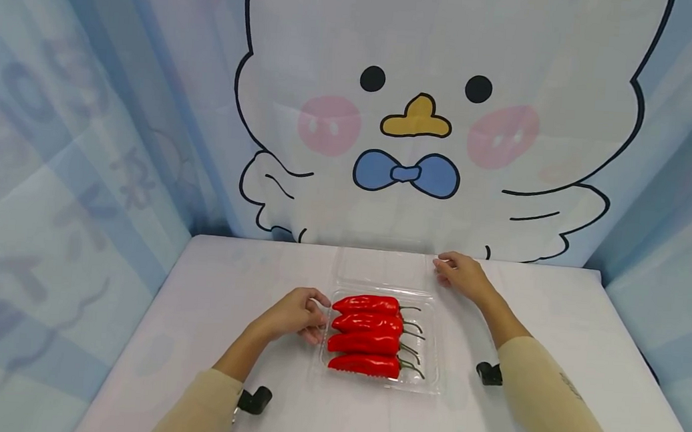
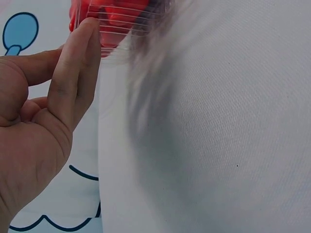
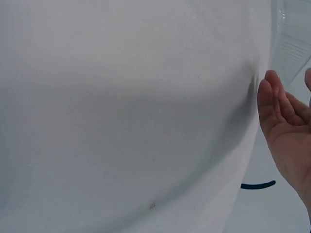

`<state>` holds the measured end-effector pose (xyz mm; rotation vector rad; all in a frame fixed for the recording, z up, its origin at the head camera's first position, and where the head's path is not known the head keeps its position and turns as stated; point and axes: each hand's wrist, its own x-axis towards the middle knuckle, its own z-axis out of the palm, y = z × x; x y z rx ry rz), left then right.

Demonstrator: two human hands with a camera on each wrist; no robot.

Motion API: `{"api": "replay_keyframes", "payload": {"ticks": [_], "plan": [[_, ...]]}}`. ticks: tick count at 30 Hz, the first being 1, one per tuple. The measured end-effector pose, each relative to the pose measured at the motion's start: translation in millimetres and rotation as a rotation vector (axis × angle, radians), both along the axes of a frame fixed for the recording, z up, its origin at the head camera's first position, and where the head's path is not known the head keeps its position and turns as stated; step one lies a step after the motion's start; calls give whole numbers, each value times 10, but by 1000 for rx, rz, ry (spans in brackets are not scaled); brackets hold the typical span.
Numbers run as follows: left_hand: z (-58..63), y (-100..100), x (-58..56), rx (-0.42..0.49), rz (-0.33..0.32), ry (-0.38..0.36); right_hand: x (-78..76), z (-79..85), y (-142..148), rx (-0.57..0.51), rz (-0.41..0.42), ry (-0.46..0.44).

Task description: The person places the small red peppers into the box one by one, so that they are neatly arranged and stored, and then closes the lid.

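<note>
Several red chili peppers [image 1: 364, 342] lie in a row inside a clear plastic clamshell box [image 1: 435, 363], their green stems pointing right. Its transparent lid [image 1: 384, 270] is folded back toward the table's far edge. My left hand [image 1: 298, 314] is at the box's left wall. In the left wrist view, the extended fingers of that hand [image 2: 58, 97] reach the ribbed plastic side. Beside the lid's far right corner is my right hand [image 1: 462, 276], fingers loosely bent. The right wrist view shows that hand [image 3: 286, 131] next to the clear lid [image 3: 291, 51], with no object in its grasp.
The box sits on a white-covered table [image 1: 246, 269]. A curtain printed with a cartoon bird [image 1: 406, 213] hangs right behind the far edge, and blue curtains [image 1: 85, 157] flank both sides. Each wrist carries a black camera mount [image 1: 256, 400].
</note>
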<state>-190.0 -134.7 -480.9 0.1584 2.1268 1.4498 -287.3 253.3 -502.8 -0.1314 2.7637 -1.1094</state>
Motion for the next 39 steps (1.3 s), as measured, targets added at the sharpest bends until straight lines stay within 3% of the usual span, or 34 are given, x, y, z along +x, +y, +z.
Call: {"api": "replay_keyframes", "payload": {"ticks": [4, 18, 30, 39], "plan": [[12, 6, 10, -2, 2, 2, -42, -33, -31, -34, 8, -32], [15, 15, 26, -12, 4, -3, -85, -58, -57, 0, 36, -73], [29, 31, 18, -13, -1, 18, -98, 120, -60, -7, 38, -45], [30, 35, 21, -29, 1, 26, -49, 342, -89, 0, 33, -31]]}}
